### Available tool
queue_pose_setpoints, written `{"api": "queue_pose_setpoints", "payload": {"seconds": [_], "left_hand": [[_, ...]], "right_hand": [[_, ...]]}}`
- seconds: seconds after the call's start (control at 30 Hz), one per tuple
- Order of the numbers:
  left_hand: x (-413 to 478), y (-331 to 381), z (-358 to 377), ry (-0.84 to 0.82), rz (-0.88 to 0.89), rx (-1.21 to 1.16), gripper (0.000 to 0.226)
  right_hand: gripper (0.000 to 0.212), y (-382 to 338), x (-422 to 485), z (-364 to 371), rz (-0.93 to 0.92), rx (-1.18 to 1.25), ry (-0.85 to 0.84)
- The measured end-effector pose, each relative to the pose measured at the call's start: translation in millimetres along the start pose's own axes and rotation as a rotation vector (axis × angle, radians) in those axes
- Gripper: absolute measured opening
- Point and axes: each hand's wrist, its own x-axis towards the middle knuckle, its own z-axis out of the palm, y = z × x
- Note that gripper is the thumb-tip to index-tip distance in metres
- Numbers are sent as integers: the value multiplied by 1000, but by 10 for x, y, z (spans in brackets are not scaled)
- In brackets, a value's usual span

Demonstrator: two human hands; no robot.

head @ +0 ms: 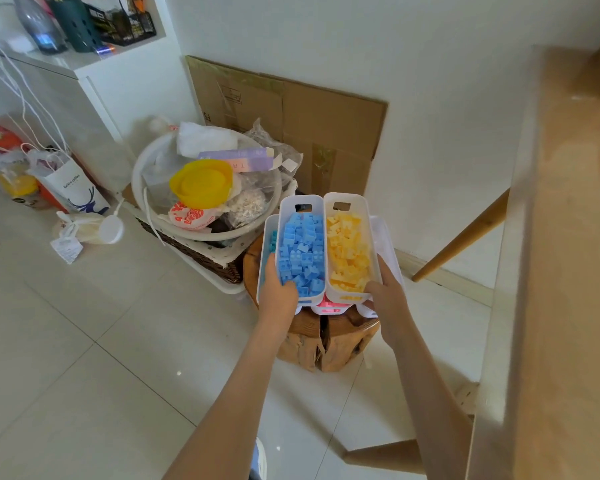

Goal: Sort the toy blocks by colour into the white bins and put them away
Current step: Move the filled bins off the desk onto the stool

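Bins of blue (302,251) and yellow (347,252) blocks sit atop lower bins, apparently on the stump (321,336). Left hand (278,292) and right hand (386,295) grip them; uneven lifting could tip the stack.

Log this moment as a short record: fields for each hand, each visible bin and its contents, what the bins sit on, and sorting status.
left hand: grips near end of blue bin
right hand: grips near end of yellow bin
blue bin: white, full of blue blocks
yellow bin: white, full of yellow blocks
lower bins: pink blocks show beneath; a teal-filled bin at left
support: wooden stump stool
sorting status: visible blocks are separated by colour
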Motion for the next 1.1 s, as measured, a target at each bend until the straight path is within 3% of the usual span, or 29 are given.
{"api": "queue_pose_setpoints", "payload": {"seconds": [0.2,0.43,0.6,0.77,1.1], "left_hand": [[-13,-23,-81,-1,-63,-155,56],[4,-60,-110,23,-89,-122,52],[19,-49,-119,40,-43,-2,54],[36,40,22,9,73,129,49],[-5,29,107,19,60,194,49]], "right_hand": [[47,-54,7,13,57,61,-82],[36,-18,19,25,118,107,-53],[10,-4,25,55,103,100,23],[18,62,65,-12,86,102,176],[23,170,129,-177,105,-60,188]]}}
